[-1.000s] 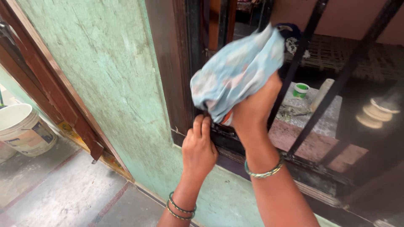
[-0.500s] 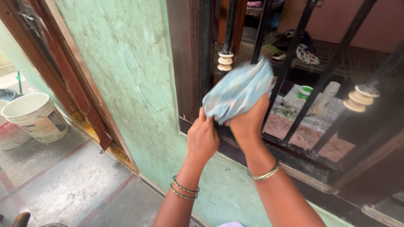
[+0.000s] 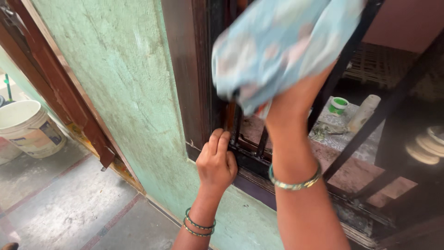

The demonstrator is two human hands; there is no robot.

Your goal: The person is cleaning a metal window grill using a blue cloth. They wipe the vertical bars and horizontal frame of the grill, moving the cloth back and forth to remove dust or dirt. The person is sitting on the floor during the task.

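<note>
Bucket [image 3: 25, 129]: white, on the floor at far left, beside the door frame.
Wall [image 3: 115, 78]: green plaster.
Left hand [image 3: 215, 162]: fingers curled against the window frame [image 3: 189, 69], bottom corner.
Right hand [image 3: 296, 99]: clenched round a pale blue cloth [image 3: 277, 46], pressed against the window bars [image 3: 351, 46].

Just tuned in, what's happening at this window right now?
A person is wiping a barred window set in a green plastered wall. The right hand grips a bunched pale blue patterned cloth, pressed high against the dark metal window bars. The left hand rests its fingers on the lower corner of the dark brown wooden window frame. A white plastic bucket stands on the floor to the left.
</note>
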